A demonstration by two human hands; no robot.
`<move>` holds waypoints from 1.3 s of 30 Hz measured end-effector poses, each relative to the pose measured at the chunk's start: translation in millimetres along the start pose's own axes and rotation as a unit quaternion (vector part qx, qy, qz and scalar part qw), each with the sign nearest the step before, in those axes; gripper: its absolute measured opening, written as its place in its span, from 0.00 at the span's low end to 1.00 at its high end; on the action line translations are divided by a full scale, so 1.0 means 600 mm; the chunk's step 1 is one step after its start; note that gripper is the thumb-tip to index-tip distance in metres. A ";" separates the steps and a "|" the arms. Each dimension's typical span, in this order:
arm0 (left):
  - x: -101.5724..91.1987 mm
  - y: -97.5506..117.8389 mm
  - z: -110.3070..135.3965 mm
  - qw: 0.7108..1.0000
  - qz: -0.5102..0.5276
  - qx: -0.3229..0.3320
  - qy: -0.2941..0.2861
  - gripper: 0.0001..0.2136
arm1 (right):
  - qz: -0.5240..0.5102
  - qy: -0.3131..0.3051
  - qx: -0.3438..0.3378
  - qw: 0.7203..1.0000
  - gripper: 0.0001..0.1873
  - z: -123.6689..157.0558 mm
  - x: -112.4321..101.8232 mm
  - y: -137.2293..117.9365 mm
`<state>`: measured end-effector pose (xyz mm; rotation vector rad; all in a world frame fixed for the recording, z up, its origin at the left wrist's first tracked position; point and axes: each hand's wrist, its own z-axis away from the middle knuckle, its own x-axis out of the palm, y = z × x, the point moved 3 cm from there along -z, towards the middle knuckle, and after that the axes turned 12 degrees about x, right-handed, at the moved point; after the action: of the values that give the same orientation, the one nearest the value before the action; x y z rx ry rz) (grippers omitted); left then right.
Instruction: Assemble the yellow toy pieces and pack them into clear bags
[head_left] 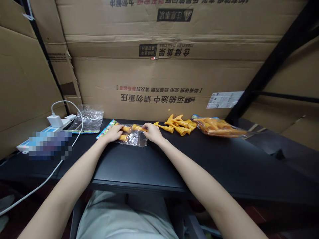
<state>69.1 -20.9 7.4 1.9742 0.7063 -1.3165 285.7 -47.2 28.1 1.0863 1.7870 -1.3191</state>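
A small clear plastic bag point(134, 137) lies on the black table point(139, 166) with orange plastic toy pieces point(124, 137) inside it. My left hand point(113, 133) grips the bag's left end, beside a colourful card header point(106, 129). My right hand point(152, 131) pinches the bag's right end, where an orange piece point(137, 127) sticks into the opening. Both hands have their fingers closed on the bag.
A loose heap of orange toy pieces point(178, 124) lies right of my right hand, then a full clear bag of them point(219, 127). Empty clear bags point(88, 118), a white charger point(56, 121) and cable sit at left. Cardboard boxes point(159, 76) wall the back.
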 end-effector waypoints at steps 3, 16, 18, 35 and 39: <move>-0.002 0.004 -0.001 1.000 0.001 0.004 -0.001 0.22 | -0.016 -0.002 0.004 1.000 0.10 -0.001 0.007 0.001; -0.009 0.001 0.024 0.975 -0.004 -0.218 0.046 0.32 | -0.071 -0.028 -0.088 0.993 0.07 -0.001 0.024 0.003; -0.008 0.000 0.024 0.975 0.005 -0.217 0.040 0.32 | -0.007 -0.008 -0.050 0.999 0.06 0.004 0.012 0.000; -0.012 0.013 0.020 0.979 0.014 -0.202 0.030 0.27 | -0.152 -0.140 -0.006 0.978 0.12 -0.003 0.032 -0.001; -0.003 0.007 0.017 0.980 0.035 -0.189 0.044 0.26 | -0.151 -0.135 -0.055 0.978 0.15 -0.004 0.042 -0.004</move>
<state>65.7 -31.3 7.4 1.7378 0.8525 -0.9744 272.4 -39.3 7.6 0.5592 1.8393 -1.4456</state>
